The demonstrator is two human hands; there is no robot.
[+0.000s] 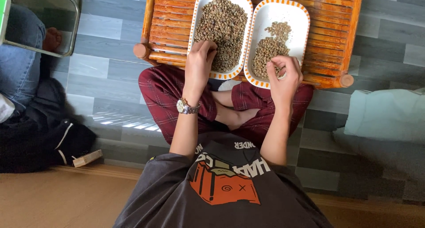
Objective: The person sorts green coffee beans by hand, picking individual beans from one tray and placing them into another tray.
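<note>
Nearest the camera, bottom centre of the frame: I see the person's dark shirt and crossed legs in dark red checked trousers, seated on the grey plank floor [106,73].

Left hand [199,62], with a wristwatch [187,106], rests at the lower edge of the left tray [198,15], fingers [208,48] curled narrow into the heap of pale green-brown beans [223,24]. I cannot tell whether any bean is pinched; the fingertips are buried.

Right hand [283,75] hovers over the near end of the right tray [297,20], fingers closed in a loose pinch, apparently on a few beans, though the grip itself is too small to make out. This tray carries a smaller heap of beans [268,53].

Both trays sit side by side, touching, on the low slatted wooden desk [332,15], upper centre.

Risks, as I judge them: the near rims of the trays overhang the desk edge, so a downward press by either hand could tip one and spill beans onto the lap or floor. Loose beans may slip from the pinch between trays.

Hidden: the far edge of the desk is cut off at the top. At upper left, another person's jeans-clad leg and a metal-framed object are only partly in frame. The pale cloth [385,115] at right is unidentifiable.
</note>
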